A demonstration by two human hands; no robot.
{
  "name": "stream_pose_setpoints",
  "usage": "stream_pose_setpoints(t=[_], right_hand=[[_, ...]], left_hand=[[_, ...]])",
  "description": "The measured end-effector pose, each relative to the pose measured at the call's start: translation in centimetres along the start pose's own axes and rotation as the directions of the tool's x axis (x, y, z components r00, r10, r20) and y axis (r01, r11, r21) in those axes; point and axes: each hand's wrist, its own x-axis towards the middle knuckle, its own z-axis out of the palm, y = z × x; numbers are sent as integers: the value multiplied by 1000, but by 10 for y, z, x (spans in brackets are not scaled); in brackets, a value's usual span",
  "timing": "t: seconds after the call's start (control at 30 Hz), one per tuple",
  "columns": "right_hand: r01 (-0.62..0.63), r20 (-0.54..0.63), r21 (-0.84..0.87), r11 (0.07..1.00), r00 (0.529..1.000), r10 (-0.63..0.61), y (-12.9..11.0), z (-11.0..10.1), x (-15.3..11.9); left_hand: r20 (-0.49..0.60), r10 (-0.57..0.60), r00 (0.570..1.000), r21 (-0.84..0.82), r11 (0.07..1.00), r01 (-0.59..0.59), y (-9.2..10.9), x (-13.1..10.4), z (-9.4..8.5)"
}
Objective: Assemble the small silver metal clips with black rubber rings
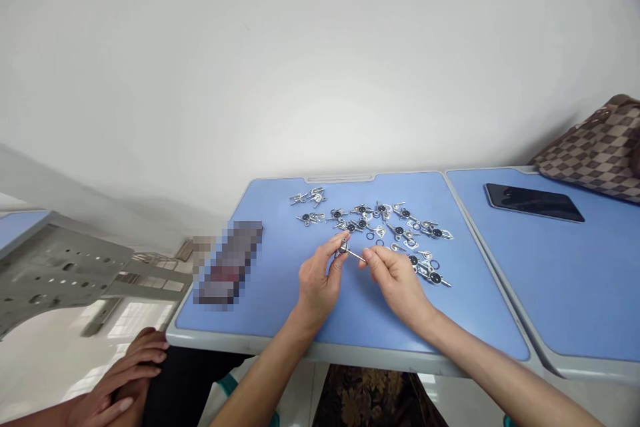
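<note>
- Head view: left hand (320, 280) pinches a small metal part (343, 250) at its dark-ringed end, lifted just above the blue tabletop (280, 293), likely so both hands can reach it.
- Right hand (395, 277) has its fingertips closed on the part's thin pin end.
- Long axis runs left-right, pin pointing right and slightly toward the person (tiny, hard to read).
- Pile of similar metal pieces (390, 227) lies just behind.

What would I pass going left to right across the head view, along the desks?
Grey rack → another person's hands → blurred object → left hand → small metal part → right hand → phone → checkered bag.
</note>
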Motion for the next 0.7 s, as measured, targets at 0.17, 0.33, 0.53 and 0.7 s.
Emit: stream_pose_setpoints(t=[0.17, 0.33, 0.53, 0.7], right_hand=[[-554, 429, 478, 682, 825, 369, 1, -11, 11], [-668, 568, 566, 483, 741, 359, -1, -21, 15], [-401, 268, 518, 756, 915, 302, -2, -17, 13], [-8, -22, 155, 988, 1000, 12, 3, -17, 10]], left_hand=[[27, 112, 993, 62, 992, -113, -1, 1, 1], [21, 53, 998, -13, 999, -53, 4, 4, 5], [17, -29, 999, -45, 999, 30, 4, 5, 8], [23, -54, 998, -29, 998, 54, 1, 4, 7]])
